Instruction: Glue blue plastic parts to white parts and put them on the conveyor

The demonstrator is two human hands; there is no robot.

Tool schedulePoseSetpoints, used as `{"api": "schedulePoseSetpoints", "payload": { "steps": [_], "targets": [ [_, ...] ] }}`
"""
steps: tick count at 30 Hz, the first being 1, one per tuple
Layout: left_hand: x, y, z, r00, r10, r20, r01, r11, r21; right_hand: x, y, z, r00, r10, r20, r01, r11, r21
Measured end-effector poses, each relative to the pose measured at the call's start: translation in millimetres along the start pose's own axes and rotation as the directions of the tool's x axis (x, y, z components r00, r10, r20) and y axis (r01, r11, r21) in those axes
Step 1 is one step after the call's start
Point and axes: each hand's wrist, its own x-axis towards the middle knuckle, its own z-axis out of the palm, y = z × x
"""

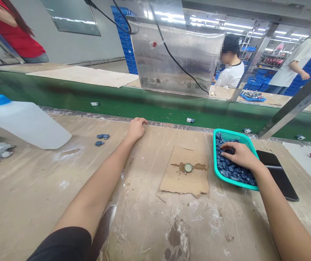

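My right hand [238,154] reaches over the rim of a turquoise plastic basket [217,170] filled with small dark blue plastic pieces [232,170]. Its fingers are bent, with a gap between thumb and forefinger, and the tips are at the pieces. My left hand [137,128] rests on the far edge of the worktable beside the green conveyor belt [160,107], fingers loosely bent and partly hidden; I see nothing in it. Between my arms a metal bottle cap [188,168] lies on a wet-stained piece of cardboard [171,181]. Several loose blue pieces [102,136] lie left of my left hand.
A white bottle with a blue top [33,123] stands at the left. A black phone [277,170] lies right of the basket. Small white-and-blue parts [190,120] sit on the belt. Beyond are a metal panel [177,58], a slanted post [296,98] and several people [232,70].
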Motion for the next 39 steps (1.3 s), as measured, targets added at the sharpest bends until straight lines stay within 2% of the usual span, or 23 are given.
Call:
{"api": "schedulePoseSetpoints", "payload": {
  "steps": [14,25,30,39],
  "targets": [
    [1.0,-1.3,1.4,1.0,-0.004,-0.005,0.004,1.0,0.002,2.2,-4.5,0.7,0.999,-0.029,-0.028,0.026,0.993,-0.112],
    [0.4,-2.6,3.0,1.0,0.006,-0.02,-0.006,1.0,-0.024,0.2,-11.3,-1.1,0.992,-0.015,-0.128,0.008,0.998,-0.055],
    [0.2,-2.6,2.8,1.0,0.004,-0.016,-0.004,1.0,-0.022,2.5,-8.3,0.8,0.986,-0.005,-0.169,-0.009,0.997,-0.082],
    [-2.3,3.9,1.7,1.0,-0.019,-0.021,0.019,1.0,-0.016,2.0,-6.2,0.9,0.983,-0.078,-0.169,0.069,0.996,-0.059]
  ]
}}
